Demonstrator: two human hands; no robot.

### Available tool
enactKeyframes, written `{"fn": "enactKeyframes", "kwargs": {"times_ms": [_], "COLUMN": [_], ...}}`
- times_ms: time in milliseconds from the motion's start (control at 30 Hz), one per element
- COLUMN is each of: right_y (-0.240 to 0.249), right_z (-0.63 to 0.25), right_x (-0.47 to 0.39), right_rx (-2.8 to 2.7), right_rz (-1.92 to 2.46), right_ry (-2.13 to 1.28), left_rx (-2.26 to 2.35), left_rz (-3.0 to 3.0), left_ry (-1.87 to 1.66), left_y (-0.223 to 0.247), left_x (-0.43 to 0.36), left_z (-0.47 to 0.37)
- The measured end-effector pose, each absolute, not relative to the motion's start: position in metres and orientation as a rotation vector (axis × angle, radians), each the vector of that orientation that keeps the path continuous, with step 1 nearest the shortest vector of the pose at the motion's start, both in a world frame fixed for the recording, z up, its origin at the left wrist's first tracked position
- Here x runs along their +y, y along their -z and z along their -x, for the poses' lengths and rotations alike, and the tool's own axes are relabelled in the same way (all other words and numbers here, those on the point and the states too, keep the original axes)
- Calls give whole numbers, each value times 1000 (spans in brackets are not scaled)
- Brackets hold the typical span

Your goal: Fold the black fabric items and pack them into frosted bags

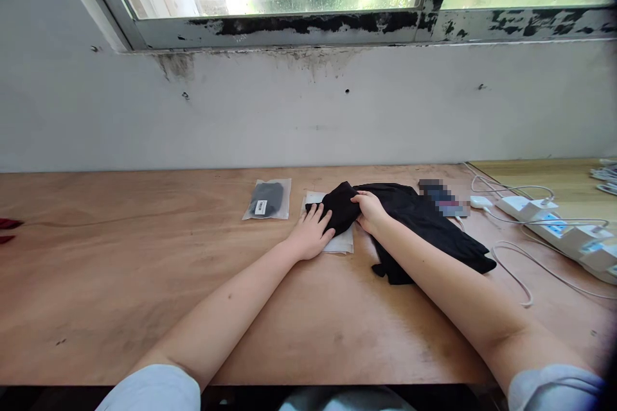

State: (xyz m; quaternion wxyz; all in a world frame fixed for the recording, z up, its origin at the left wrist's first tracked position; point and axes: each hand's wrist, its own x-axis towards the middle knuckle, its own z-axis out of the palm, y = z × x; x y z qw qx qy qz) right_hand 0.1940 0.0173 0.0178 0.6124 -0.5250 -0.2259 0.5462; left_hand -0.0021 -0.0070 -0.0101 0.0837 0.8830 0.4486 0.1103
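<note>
My left hand (312,232) lies with its fingers spread over the left edge of a folded piece of black cloth (341,204). The thumb and fingers of my right hand (370,210) are closed on the right edge of that same cloth. Under it rests a pale plastic bag (343,244), mostly covered. A larger, crumpled black garment (434,237) spreads out to the right, partly beneath my right forearm; whether it joins the folded piece, I cannot tell.
A clear packet (270,199) with dark folded fabric and a white label lies to the left. At the right are a blurred phone (443,199), a white power strip (554,225) with chargers, and loose cables (515,270). Red items (7,223) sit at the far left, on the wooden table (144,282).
</note>
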Motion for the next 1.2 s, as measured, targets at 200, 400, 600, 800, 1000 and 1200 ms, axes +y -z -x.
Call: {"fn": "enactKeyframes", "kwargs": {"times_ms": [200,400,600,800,1000,1200], "right_y": [-5,11,13,6,14,10], "right_z": [-174,-163,-168,-174,-173,-174], "right_x": [6,-8,-7,0,4,5], "right_rx": [-1208,-2175,-2380,-1961,-2052,-1968], "right_rz": [1209,1269,1213,1539,1756,1508], "right_ry": [-899,-545,-439,-284,-199,-244], "left_rx": [1233,1372,1455,1460,1452,1361], "left_rz": [-2529,-1928,-1903,-1997,-2072,-2254], "left_ry": [-656,-1317,-1326,-1302,-1245,-1205], "left_y": [19,20,29,28,27,26], "left_x": [-1,16,26,23,19,12], "left_z": [4,12,13,13,11,9]}}
